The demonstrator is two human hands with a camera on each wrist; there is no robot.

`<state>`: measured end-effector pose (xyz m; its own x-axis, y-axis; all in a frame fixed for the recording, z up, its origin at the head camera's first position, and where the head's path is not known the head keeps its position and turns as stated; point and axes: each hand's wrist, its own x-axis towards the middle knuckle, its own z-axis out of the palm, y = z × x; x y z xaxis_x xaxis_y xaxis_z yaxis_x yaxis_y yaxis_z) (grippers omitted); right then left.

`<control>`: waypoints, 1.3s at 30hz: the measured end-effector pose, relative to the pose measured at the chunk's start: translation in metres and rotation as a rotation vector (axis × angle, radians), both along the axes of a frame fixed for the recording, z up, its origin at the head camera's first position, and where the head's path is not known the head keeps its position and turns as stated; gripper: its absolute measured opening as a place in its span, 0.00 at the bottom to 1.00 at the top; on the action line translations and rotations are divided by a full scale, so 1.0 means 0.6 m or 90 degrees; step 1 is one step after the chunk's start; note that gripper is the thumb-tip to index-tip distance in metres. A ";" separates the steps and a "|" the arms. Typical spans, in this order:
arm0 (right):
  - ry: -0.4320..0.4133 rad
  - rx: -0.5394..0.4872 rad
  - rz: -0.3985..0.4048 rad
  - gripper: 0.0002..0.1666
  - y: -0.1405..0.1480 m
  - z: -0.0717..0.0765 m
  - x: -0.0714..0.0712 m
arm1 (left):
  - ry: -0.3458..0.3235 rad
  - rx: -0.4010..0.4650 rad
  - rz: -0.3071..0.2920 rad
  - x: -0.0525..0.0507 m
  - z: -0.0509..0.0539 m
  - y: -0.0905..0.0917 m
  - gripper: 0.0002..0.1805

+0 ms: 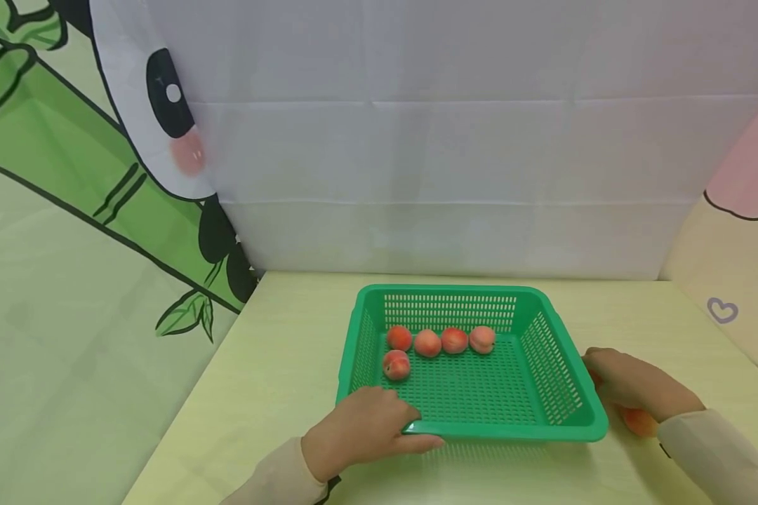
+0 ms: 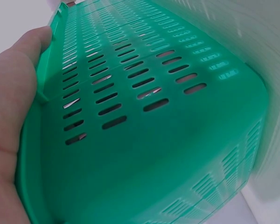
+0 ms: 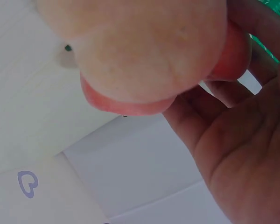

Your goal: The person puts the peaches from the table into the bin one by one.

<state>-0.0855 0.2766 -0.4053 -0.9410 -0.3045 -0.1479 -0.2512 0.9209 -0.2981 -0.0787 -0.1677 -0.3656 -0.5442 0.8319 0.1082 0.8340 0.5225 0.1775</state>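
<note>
A green plastic basket [image 1: 568, 379] stands on the table, with several peaches [image 1: 427, 343] toward its back and left side. My left hand [image 1: 363, 431] grips the basket's front rim, its thumb on the outside; the left wrist view shows this hand [image 2: 9, 116] along the slotted wall [image 2: 130, 158]. Just outside the right wall, my right hand [image 1: 634, 382] holds a red peach [image 3: 233, 56] between thumb and fingers; in the head view the hand mostly hides it. Another peach [image 1: 639, 422] lies under the right wrist and looms large in the right wrist view.
The pale wooden table [image 1: 278, 365] extends around the basket. Behind it hangs a white cloth [image 1: 455, 175], with printed cartoon cloth [image 1: 69, 315] at the left and a cream one with a small heart [image 1: 722, 311] at the right.
</note>
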 end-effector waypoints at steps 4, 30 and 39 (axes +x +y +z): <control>0.023 0.007 -0.008 0.18 -0.003 0.002 0.004 | 0.002 0.001 0.002 0.000 -0.001 0.001 0.36; 0.133 -0.010 -0.115 0.20 0.024 0.058 0.017 | 0.000 0.000 -0.003 -0.001 -0.004 0.002 0.36; 0.106 -0.013 -0.142 0.31 0.018 0.065 0.022 | 0.009 0.002 -0.009 -0.004 -0.003 0.001 0.36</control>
